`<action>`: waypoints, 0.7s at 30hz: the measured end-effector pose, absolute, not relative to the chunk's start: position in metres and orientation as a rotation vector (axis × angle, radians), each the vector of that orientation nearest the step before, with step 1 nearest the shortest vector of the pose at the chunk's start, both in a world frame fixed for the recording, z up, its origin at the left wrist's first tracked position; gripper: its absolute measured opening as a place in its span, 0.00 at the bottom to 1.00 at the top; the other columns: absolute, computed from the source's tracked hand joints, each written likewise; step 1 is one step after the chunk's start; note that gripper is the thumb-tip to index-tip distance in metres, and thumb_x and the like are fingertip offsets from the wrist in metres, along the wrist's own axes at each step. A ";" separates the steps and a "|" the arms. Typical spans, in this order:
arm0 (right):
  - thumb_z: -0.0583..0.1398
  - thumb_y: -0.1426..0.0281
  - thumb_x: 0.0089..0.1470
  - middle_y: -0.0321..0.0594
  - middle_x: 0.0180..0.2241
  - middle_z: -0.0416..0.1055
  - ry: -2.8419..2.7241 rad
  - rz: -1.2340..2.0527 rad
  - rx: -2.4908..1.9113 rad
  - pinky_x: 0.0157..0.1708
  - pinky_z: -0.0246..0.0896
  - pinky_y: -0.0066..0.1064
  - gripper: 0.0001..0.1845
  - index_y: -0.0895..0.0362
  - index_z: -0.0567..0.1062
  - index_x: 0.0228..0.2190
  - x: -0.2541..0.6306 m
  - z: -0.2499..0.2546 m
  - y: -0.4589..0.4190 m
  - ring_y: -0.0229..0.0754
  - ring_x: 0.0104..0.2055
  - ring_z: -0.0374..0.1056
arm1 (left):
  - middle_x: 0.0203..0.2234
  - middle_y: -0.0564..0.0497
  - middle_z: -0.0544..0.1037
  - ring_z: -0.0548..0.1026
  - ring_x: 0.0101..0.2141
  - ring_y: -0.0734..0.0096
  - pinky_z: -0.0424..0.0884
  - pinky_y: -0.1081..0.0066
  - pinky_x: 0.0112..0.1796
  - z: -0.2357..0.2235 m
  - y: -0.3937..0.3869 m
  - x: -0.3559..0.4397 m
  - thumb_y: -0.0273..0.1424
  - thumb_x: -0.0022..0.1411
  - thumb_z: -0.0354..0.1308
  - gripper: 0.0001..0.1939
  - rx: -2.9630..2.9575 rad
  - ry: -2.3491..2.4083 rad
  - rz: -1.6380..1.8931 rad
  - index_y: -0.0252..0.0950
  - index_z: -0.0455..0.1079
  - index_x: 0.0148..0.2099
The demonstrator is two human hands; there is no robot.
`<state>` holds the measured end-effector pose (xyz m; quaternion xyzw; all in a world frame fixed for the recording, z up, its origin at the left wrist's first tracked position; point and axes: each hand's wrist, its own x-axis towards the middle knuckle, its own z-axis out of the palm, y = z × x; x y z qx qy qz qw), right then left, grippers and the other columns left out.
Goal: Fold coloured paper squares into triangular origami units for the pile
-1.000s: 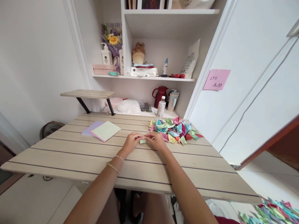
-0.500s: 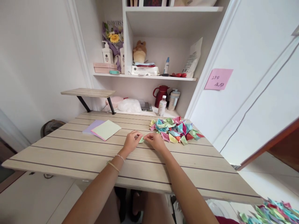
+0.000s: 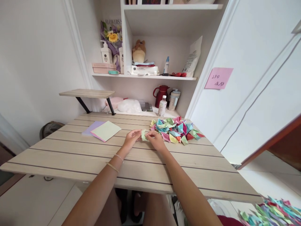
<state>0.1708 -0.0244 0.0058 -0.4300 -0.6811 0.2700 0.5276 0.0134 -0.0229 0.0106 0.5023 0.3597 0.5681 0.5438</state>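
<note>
Between my two hands is a small folded piece of pale green paper (image 3: 144, 135), just above the wooden table (image 3: 150, 166). My left hand (image 3: 133, 138) has its fingers closed at the paper's left edge. On the opposite side, my right hand (image 3: 154, 138) pinches the paper between thumb and fingers. Close beyond my right hand lies a pile of folded paper pieces (image 3: 176, 129) in green, blue, pink, yellow and red. Off to the left of my hands rest flat paper sheets (image 3: 107, 131), pale green on pink, partly covering a purple sheet (image 3: 90, 129).
A small raised shelf (image 3: 87, 93) stands at the table's back left. Behind the table are a white bottle (image 3: 162, 106), a red jug (image 3: 161, 95) and a patterned tumbler (image 3: 174, 100). More folded papers (image 3: 272, 213) lie on the floor at lower right.
The green paper has been lifted and turned, so a broader face of it shows between my hands. My left hand has shifted slightly left. The view has moved a little.
</note>
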 end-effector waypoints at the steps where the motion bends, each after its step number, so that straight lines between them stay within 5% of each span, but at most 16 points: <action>1: 0.58 0.64 0.45 0.41 0.30 0.71 -1.603 0.645 -1.036 0.36 0.61 0.32 0.10 0.57 0.74 0.24 0.173 0.006 -0.024 0.42 0.35 0.66 | 0.37 0.44 0.76 0.74 0.35 0.68 0.70 0.68 0.38 0.011 -0.023 0.013 0.34 0.45 0.64 0.19 1.167 0.834 1.309 0.31 0.71 0.40; 9: 0.57 0.66 0.44 0.40 0.30 0.71 -1.683 0.614 -1.039 0.35 0.61 0.31 0.09 0.57 0.74 0.22 0.170 0.007 -0.028 0.41 0.35 0.66 | 0.30 0.45 0.77 0.74 0.29 0.71 0.70 0.70 0.35 0.005 -0.023 0.014 0.32 0.40 0.67 0.19 1.165 0.836 1.201 0.30 0.72 0.36; 21: 0.62 0.62 0.42 0.38 0.26 0.71 -1.628 0.786 -0.900 0.27 0.61 0.28 0.15 0.58 0.71 0.31 0.160 0.009 -0.034 0.37 0.26 0.66 | 0.23 0.51 0.75 0.73 0.26 0.74 0.69 0.72 0.33 0.006 -0.017 0.010 0.31 0.40 0.67 0.18 0.976 0.796 1.494 0.31 0.68 0.34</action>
